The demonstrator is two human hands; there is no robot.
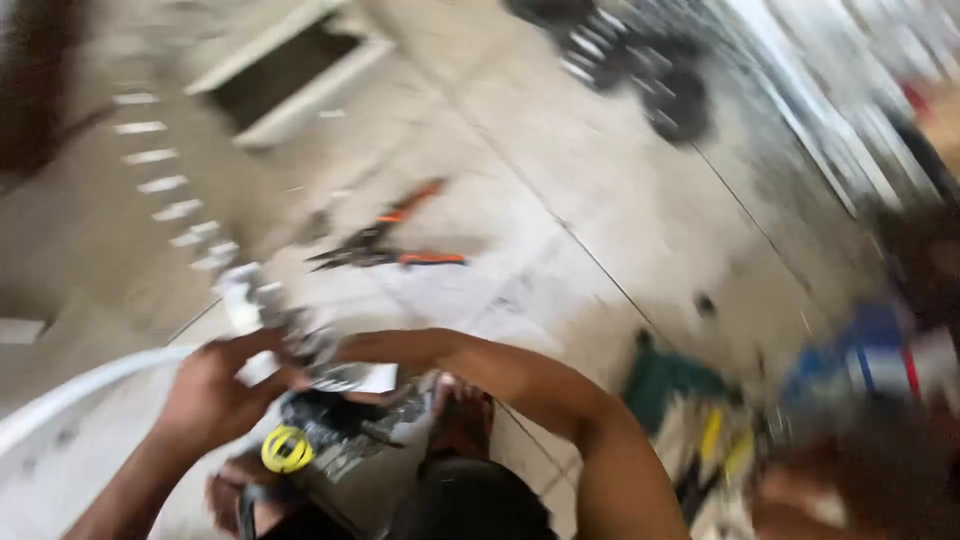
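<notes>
Both hands meet low over a dark metal part, the left hand pinching a white strip to steady it, the right hand's grip too blurred to tell.

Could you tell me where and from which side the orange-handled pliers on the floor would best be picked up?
Probably by the two orange handles: the pliers lie flat on the tiled floor with the handles splayed to the right and the dark jaws pointing left. Coming from above on the right side should keep fingers off the jaws. The picture is blurred, so finer detail cannot be told.
</notes>
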